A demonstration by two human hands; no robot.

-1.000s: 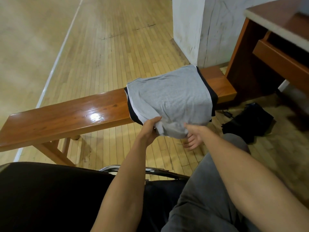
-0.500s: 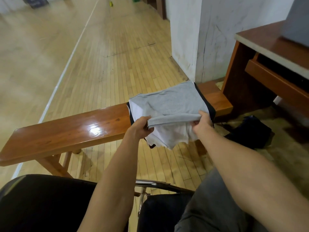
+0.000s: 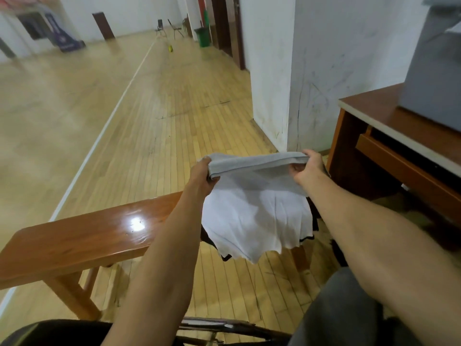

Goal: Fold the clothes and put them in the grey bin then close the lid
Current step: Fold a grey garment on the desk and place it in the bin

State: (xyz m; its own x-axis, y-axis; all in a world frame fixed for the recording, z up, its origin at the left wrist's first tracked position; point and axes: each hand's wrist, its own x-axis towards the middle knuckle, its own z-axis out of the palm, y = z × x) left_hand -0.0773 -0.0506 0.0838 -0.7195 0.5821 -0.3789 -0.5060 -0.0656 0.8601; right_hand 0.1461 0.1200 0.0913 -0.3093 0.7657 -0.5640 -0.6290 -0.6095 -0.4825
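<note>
Bench (image 3: 74,236) at 8 o'clock; grey bin (image 3: 434,78) at 2 o'clock. Folded clothes (image 3: 254,208) are held up at centre, with the lower layers drooping. I judge them light, soft and floppy, so the folded top edge is my best hold. Left hand (image 3: 202,176) and right hand (image 3: 306,168) pinch its two ends, fingers curled.

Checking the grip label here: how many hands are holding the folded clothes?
2. The left hand grips the left end of the folded clothes, and the right hand grips the right end. The lower layers droop between them. Both hands are in plain view.
</note>
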